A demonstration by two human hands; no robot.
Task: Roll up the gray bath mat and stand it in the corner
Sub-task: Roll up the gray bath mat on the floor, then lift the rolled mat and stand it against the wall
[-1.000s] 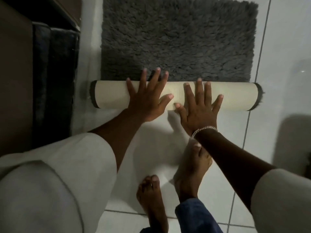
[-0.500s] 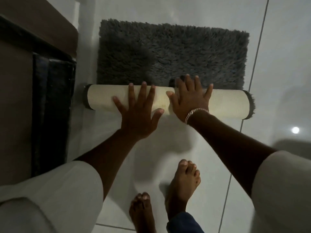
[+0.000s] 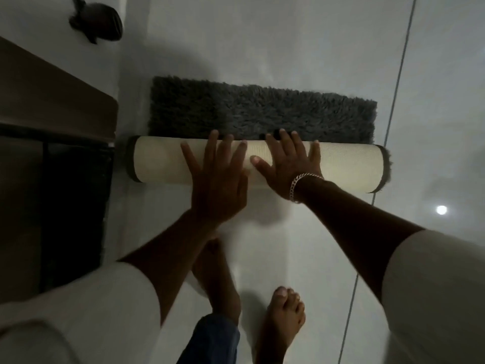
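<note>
The gray shaggy bath mat [image 3: 262, 111] lies on the white tiled floor, partly rolled. Its rolled part [image 3: 346, 166] is a cream-backed cylinder lying left to right, with only a short flat strip of gray pile left beyond it. My left hand [image 3: 217, 179] rests flat on the middle of the roll, fingers spread. My right hand [image 3: 287, 164], with a chain bracelet at the wrist, presses flat on the roll just to the right, fingertips reaching over its far edge. Neither hand grips; both palms lie on the cream backing.
A dark cabinet or door frame [image 3: 52, 158] runs along the left, close to the roll's left end. A small dark object [image 3: 97, 22] sits on the floor at the far left. My bare feet [image 3: 283, 316] stand on the tiles behind the roll. A grout line [image 3: 393, 101] runs to the right.
The roll has moved away from me and grown thicker, so the flat gray strip is much shorter. Both hands travelled forward with it, and my feet stepped closer.
</note>
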